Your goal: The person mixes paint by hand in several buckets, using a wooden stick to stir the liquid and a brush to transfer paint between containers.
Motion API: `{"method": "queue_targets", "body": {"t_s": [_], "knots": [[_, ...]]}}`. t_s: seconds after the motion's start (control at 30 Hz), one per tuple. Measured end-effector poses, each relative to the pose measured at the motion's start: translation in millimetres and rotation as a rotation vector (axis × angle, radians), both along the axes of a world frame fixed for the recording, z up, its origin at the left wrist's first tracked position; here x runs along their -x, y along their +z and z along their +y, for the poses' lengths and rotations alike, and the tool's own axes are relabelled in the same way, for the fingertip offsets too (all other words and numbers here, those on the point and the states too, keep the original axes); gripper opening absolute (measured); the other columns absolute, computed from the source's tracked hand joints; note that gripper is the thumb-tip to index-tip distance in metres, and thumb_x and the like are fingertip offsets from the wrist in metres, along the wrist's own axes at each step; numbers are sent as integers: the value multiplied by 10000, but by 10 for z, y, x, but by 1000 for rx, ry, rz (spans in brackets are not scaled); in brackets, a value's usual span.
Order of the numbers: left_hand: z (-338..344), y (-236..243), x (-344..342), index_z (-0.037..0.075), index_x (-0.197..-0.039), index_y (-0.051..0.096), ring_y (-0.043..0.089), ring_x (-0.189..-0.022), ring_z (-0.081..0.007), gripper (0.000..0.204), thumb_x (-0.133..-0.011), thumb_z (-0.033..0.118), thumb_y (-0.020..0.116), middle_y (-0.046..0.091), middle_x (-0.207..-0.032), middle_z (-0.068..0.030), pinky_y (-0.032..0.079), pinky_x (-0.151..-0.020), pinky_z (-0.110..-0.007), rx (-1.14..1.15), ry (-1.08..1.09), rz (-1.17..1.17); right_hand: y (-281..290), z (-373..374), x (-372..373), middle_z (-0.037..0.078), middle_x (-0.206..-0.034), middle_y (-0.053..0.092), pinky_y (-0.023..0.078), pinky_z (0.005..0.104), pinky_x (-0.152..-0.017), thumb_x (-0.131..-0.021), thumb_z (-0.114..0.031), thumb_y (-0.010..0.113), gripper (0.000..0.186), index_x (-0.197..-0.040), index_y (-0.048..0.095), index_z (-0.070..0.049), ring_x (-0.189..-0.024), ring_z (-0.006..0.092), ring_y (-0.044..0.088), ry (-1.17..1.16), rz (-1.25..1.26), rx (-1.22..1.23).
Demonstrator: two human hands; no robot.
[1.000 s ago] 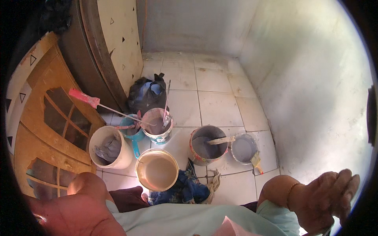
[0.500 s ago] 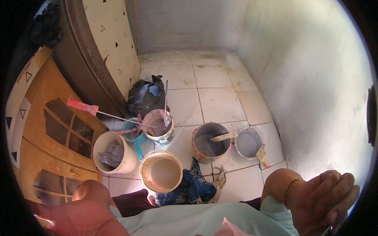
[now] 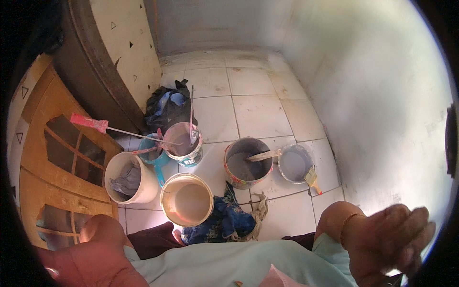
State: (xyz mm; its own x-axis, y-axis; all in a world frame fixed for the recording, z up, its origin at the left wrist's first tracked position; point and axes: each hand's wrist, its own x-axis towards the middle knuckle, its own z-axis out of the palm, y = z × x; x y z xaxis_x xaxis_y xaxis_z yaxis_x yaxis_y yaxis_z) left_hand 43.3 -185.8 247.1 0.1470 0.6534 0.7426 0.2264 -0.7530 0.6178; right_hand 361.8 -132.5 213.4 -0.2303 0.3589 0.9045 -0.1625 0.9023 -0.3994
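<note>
At the lower left rim, the palm of my left hand is raised close to the camera. Its fingers run out of the picture. My right hand, with a thin bracelet at the wrist, is up at the lower right by the pale wall. Its fingers are curled in, and whatever they may hold is hidden. Below my hands, on the floor, stand a cream bucket with murky liquid, a dark paint-stained bucket with a wooden-handled tool in it, and a small grey tub with a paintbrush at its rim.
A white bucket with grey cloth stands beside a wooden door. Behind are a turquoise dipper, a paint pail with a pink-handled roller across it, and a black plastic bag. Patterned blue cloth lies near me.
The view has shifted slightly, so the buckets and floor sit a little higher and further left. Both hands stay raised; my right fingers have moved slightly.
</note>
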Motion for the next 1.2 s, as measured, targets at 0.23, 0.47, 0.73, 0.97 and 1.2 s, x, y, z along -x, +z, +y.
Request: {"method": "queue_targets", "body": {"t_s": [0.23, 0.47, 0.73, 0.97, 1.2], "knots": [[180, -226, 204, 1, -983, 631, 574, -972, -277, 258, -741, 74, 688, 621, -994, -137, 430, -913, -402, -436, 570, 611, -395, 1064, 83, 95, -884, 650, 466, 301, -694, -852, -118, 560, 261, -1073, 657, -18, -782, 172, 609, -424, -225, 301], [1270, -1019, 495, -11, -873, 655, 591, -883, -294, 202, -707, 89, 715, 624, -871, -152, 457, -848, -388, 25, 573, 586, -2224, 1993, -413, 174, -990, 631, 489, 304, -714, -738, -230, 772, 697, -1311, 451, 3, -801, 188, 609, -392, -1217, 819], [1902, -1898, 460, -22, -916, 634, 625, -851, -180, 210, -759, 88, 721, 635, -888, -81, 493, -786, -307, 674, -41, 564, -2928, 2186, 440, 198, -926, 677, 503, 380, -787, -722, -387, 769, 533, -1082, 640, -15, -883, 294, 659, -493, -632, 854], [1944, -2251, 471, -25, -981, 656, 652, -861, -195, 321, -808, 237, 723, 690, -933, -121, 510, -794, -314, 822, -119, 619, -2707, 2084, 770, 196, -812, 663, 501, 457, -730, -819, -384, 645, 347, -808, 685, -39, -786, 385, 629, -653, -1077, 623], [1855, -2121, 662, -30, -1010, 652, 642, -865, -179, 311, -825, 212, 711, 684, -948, -118, 507, -810, -306, 873, -58, 530, -2844, 1682, 524, 194, -782, 653, 495, 474, -708, -826, -352, 626, 322, -762, 663, -38, -772, 398, 621, -622, -1082, 651]]}}
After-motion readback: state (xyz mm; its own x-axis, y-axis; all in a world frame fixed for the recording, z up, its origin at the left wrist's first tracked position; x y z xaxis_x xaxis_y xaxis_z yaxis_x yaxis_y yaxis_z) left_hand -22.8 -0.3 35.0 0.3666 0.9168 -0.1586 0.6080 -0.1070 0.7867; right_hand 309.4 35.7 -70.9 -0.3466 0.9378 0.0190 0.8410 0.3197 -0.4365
